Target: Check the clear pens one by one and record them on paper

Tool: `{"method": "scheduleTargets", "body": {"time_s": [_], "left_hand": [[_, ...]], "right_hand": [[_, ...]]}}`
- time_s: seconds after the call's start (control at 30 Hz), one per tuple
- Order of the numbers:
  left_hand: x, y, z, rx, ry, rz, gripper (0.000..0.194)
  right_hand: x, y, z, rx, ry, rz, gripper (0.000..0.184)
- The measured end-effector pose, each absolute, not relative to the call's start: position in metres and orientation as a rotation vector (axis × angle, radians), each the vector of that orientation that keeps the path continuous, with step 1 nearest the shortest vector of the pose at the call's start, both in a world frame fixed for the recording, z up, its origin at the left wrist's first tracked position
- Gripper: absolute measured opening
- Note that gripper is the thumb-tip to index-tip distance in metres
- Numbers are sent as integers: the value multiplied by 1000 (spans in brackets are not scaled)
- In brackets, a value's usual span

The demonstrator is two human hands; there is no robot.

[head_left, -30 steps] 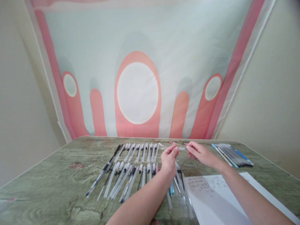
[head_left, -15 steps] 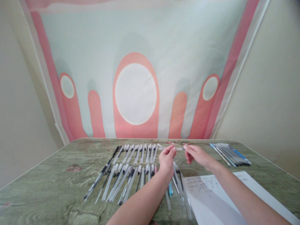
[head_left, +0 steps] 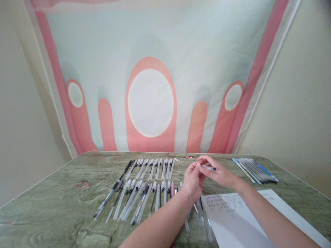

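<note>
1. Left hand (head_left: 193, 179): fingers closed, thumb and fingertips pinching one end of a slim pen piece (head_left: 210, 168).
2. Right hand (head_left: 223, 174): fingers bent around the same piece, index above, thumb below. Can't tell if it grips or only touches.
3. Pen piece: roughly level, between the two hands, above the far part of the table (head_left: 51, 199). Dark end points right; other end hidden at the left fingertips.
4. Back row (head_left: 163, 170): clear-barrelled pens side by side, left of the hands, several with dark parts near the top. Small clear piece (head_left: 177, 159) by its right end.
5. Front row (head_left: 120, 201): nearer the wearer, more pens, mostly clear, some with black parts. Pink pen (head_left: 172, 189) toward its right side. Left forearm covers part of the row.
6. Dark pens (head_left: 126, 169) in a slanted line left of both rows.
7. Clear tubes (head_left: 207, 225) along the paper's left edge, partly behind the left arm.
8. Paper (head_left: 232, 224): front right, handwriting in its upper left, under the right forearm.
9. Bundle of slim sticks (head_left: 254, 170): far right, mostly grey, some blue.
10. Backdrop (head_left: 151, 34): pink and pale green, behind the table.
</note>
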State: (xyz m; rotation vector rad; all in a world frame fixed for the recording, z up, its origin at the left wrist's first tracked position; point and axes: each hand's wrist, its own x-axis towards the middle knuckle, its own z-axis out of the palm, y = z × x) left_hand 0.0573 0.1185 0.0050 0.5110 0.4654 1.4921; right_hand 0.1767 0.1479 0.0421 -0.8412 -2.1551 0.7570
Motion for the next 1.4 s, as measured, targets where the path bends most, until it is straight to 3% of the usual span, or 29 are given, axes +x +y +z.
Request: {"method": "scheduleTargets", "body": {"time_s": [0.07, 0.23, 0.33, 0.43, 0.57, 0.8, 0.97, 1.17, 1.4], "left_hand": [[61, 115, 8, 544, 477, 1445, 27], [68, 99, 15, 849, 495, 1321, 47], [72, 80, 18, 1371, 627, 1096, 38], [77, 57, 21, 1980, 736, 824, 33], [85, 38, 19, 2325, 626, 505, 53], [95, 35, -4, 2502, 675, 220, 78], [95, 35, -7, 2567, 705, 197, 80], [96, 34, 0, 2586, 723, 150, 79], [97, 34, 0, 2584, 754, 128, 76]], "right_hand": [[177, 150, 43, -828, -2194, 663, 28], [194, 158, 56, -958, -2001, 434, 40], [209, 159, 66, -1082, -1849, 359, 47], [221, 160, 73, -1145, -1678, 512, 54], [226, 163, 78, -1001, -1530, 753, 53], [220, 161, 81, -941, -1411, 766, 28], [218, 162, 73, -942, -1352, 946, 23], [232, 146, 16, -1195, -1444, 1224, 23], [256, 103, -22, -1310, -1464, 1147, 19]]}}
